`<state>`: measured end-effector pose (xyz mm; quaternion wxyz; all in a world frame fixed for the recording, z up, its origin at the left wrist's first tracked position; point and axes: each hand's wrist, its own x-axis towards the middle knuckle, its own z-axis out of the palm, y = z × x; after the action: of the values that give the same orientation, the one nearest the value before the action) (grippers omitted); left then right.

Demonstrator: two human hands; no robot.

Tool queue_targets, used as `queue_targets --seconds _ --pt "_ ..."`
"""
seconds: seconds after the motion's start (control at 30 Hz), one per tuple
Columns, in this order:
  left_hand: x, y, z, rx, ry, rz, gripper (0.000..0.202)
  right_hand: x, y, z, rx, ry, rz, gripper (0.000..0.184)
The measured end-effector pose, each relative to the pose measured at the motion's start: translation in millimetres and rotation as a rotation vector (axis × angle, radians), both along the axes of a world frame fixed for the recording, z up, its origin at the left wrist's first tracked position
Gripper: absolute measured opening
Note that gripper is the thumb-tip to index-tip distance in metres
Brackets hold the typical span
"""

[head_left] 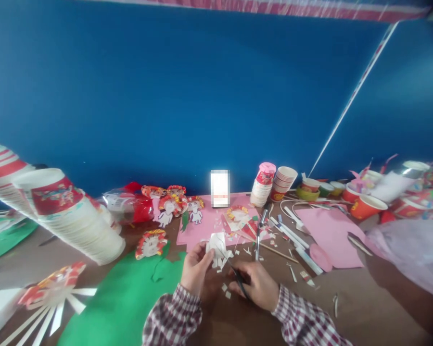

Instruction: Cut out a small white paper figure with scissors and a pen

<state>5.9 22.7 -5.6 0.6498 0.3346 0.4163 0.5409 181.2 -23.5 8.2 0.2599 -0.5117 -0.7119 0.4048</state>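
My left hand (197, 264) pinches a white paper cutout (217, 245) between thumb and fingers, above the brown table in the middle of the view. The cutout's lower edge looks cut into several points. In my right hand (256, 284) is a pair of dark scissors (241, 283), the fingers wrapped round the handles. The blades point up and left toward the paper's lower right edge; whether they touch it I cannot tell. Small white paper scraps (226, 290) lie on the table below and between my hands.
Left of my hands lie green paper (119, 293) and a leaning stack of paper cups (75, 216). Pink sheets (328, 235), a utility knife (260, 235) and pens (292, 233) spread out ahead and right. Cup stacks (283, 181) stand by the blue wall (166, 96).
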Motion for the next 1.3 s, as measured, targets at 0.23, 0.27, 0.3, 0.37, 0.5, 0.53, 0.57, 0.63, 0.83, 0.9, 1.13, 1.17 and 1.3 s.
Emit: queue_targets --seconds 0.23,0.27,0.3,0.37,0.5,0.53,0.57,0.63,0.83,0.9,1.13,1.17,1.3 --pt "-18 -43 9.6 -0.056 0.116 0.039 0.031 -6 -31 19.4 0.018 -0.089 0.046 0.023" --pt "-21 -49 10.1 -0.070 0.128 0.039 0.032 -7 -35 19.5 0.006 -0.093 0.066 0.023" --pt "-23 -55 10.3 -0.085 0.138 0.036 0.032 -8 -39 18.9 -0.011 -0.094 0.080 0.024" --pt "-27 -64 9.9 -0.117 0.130 0.037 0.034 -10 -44 16.6 -0.045 -0.089 0.118 0.024" --pt "-31 -75 6.6 -0.160 0.118 0.038 0.033 -14 -48 15.0 -0.059 -0.127 0.130 0.025" --pt "-31 -77 5.6 -0.165 0.110 0.043 0.033 -14 -48 16.4 -0.061 -0.141 0.131 0.026" --pt "-32 -77 4.7 -0.171 0.102 0.044 0.033 -15 -47 18.3 -0.065 -0.153 0.137 0.027" --pt "-33 -77 3.2 -0.180 0.095 0.055 0.033 -15 -46 22.8 -0.071 -0.164 0.149 0.027" --pt "-34 -77 4.4 -0.165 0.106 0.068 0.033 -16 -45 24.1 -0.041 -0.151 0.157 0.025" --pt "-33 -76 5.5 -0.162 0.105 0.072 0.033 -15 -45 22.3 -0.032 -0.155 0.148 0.025" --pt "-31 -72 6.3 -0.138 0.100 0.103 0.033 -15 -40 30.3 -0.014 -0.175 0.177 0.026" --pt "-31 -71 6.6 -0.132 0.100 0.106 0.033 -15 -39 31.2 -0.007 -0.181 0.175 0.027" --pt "-30 -67 6.0 -0.128 0.100 0.120 0.033 -15 -35 31.3 -0.010 -0.177 0.177 0.028"
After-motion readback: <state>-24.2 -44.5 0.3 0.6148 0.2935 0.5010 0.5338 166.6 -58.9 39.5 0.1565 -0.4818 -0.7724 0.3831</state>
